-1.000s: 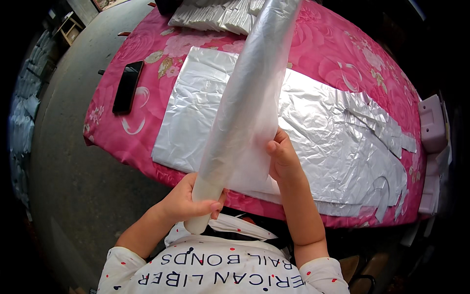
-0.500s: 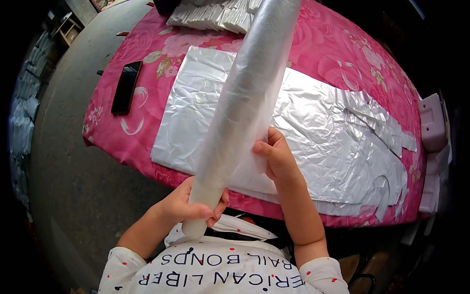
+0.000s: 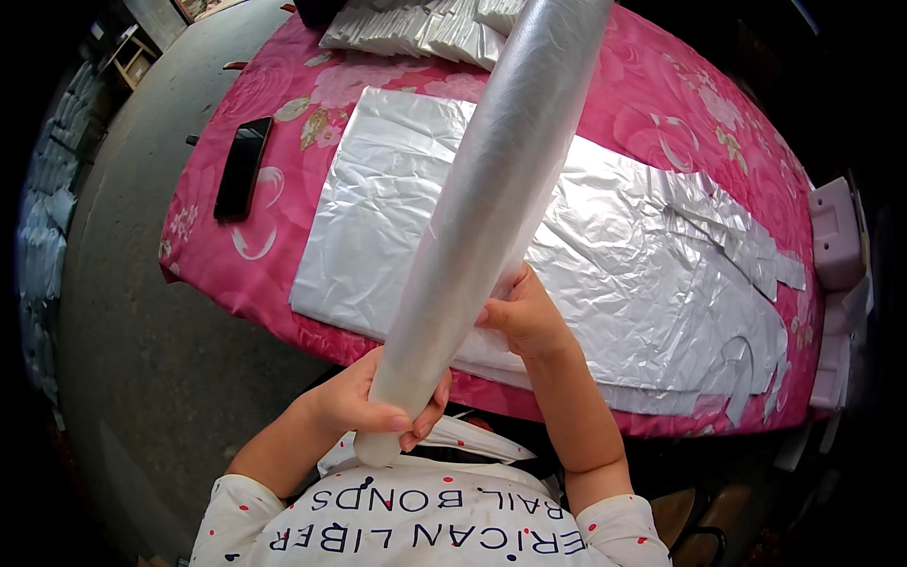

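Observation:
A long roll of translucent plastic film point(image 3: 491, 180) slants from my lap up past the top of the picture. Around its lower end, close to my shirt, the fingers of my left hand point(image 3: 389, 404) are wrapped. My right hand point(image 3: 517, 307) pinches the film at the roll's right side, a little higher up; part of its fingers is hidden behind the film. Below the roll, a stack of flat silvery-white plastic bags point(image 3: 633, 265) lies on the table, with handle-like cut strips at its right end.
A pink floral tablecloth point(image 3: 283, 85) covers the table. A dark phone point(image 3: 243, 170) lies at its left, and folded white bundles point(image 3: 406, 28) sit at the far edge. White plastic containers point(image 3: 835, 231) stand on the right. Stacked pale bags point(image 3: 45, 227) line the far left.
The roll has tilted to the right at its upper part. The loose film at its right side has drawn in closer, and my right hand has moved slightly down and left.

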`<state>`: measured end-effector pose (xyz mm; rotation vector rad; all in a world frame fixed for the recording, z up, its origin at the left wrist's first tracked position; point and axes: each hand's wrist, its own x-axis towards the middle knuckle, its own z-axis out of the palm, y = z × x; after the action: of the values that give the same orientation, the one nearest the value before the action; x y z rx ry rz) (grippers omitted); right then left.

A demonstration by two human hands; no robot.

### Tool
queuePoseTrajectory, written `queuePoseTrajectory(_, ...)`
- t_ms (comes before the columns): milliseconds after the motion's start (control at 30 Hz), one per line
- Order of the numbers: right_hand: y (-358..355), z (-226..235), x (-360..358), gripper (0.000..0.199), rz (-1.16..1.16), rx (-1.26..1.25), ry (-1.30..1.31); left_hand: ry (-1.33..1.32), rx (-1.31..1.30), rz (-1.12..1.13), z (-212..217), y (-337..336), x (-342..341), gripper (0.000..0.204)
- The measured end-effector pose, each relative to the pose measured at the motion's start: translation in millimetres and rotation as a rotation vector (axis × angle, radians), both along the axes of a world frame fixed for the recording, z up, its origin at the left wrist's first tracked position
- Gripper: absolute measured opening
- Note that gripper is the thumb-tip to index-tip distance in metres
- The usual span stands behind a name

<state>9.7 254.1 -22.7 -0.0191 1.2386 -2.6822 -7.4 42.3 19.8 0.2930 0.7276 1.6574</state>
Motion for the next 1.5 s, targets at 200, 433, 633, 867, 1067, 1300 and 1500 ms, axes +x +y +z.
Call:
queuePoseTrajectory(200,-8.1,4.8,5.8,0.035,0.016,-0.086,0.094,-0.184,0.123,-0.121,-5.6,11.6,-0.6,0.058)
queuePoseTrajectory(433,2.0,1.5,5.9,0.041,0.073,-0.143,0.080,-0.078,0.043,0.074,-22.9,8.8,-3.2,0.074)
queuePoseTrajectory(633,-7.6,4.1,7.7,0.055,0.101,-0.040,0.210,-0.620,0.326,-0.215,-30.4,9.3,5.9,0.082)
queuePoseTrajectory(867,-9.0,3.2,7.9,0.058,0.078,-0.055,0.125,-0.308,0.211,-0.039,-25.1,16.0,12.7,0.094)
queuePoseTrajectory(1067,-5.2,7.9,6.4,0.047,0.108,-0.121,0.142,-0.342,0.229,0.036,-38.5,12.5,11.0,0.082)
queuePoseTrajectory(1300,-10.2,13.8,6.5,0.065,0.136,0.019,0.170,-0.813,0.650,-0.221,-41.2,16.5,14.8,0.082)
queuePoseTrajectory(1500,-26.0,25.1,9.3,0.071,0.180,-0.085,0.220,-0.917,0.842,-0.375,-55.9,25.9,25.5,0.076)
